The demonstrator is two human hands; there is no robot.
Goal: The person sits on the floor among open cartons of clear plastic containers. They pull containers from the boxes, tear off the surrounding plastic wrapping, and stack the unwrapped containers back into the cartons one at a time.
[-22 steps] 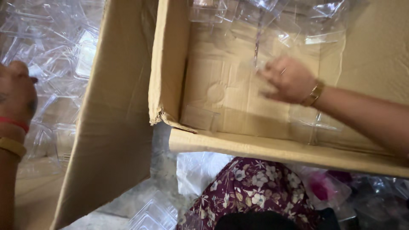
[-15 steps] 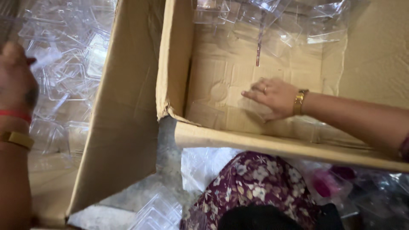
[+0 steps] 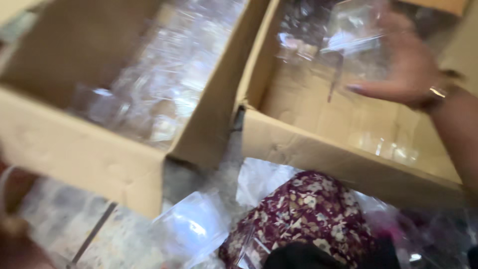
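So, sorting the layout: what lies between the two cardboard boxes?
In the head view, only a narrow dark gap separates the left box from the right box; nothing shows in it.

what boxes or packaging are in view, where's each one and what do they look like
Left box: brown cardboard, open top, left of frame, heaped with clear plastic containers.
Right box: brown cardboard, open, right of frame, clear containers along its far side.
Clear piece: at the right hand, above the right box; blurred.
Loose container: clear plastic, on the floor in front of the boxes.
No labels, signs or screens.
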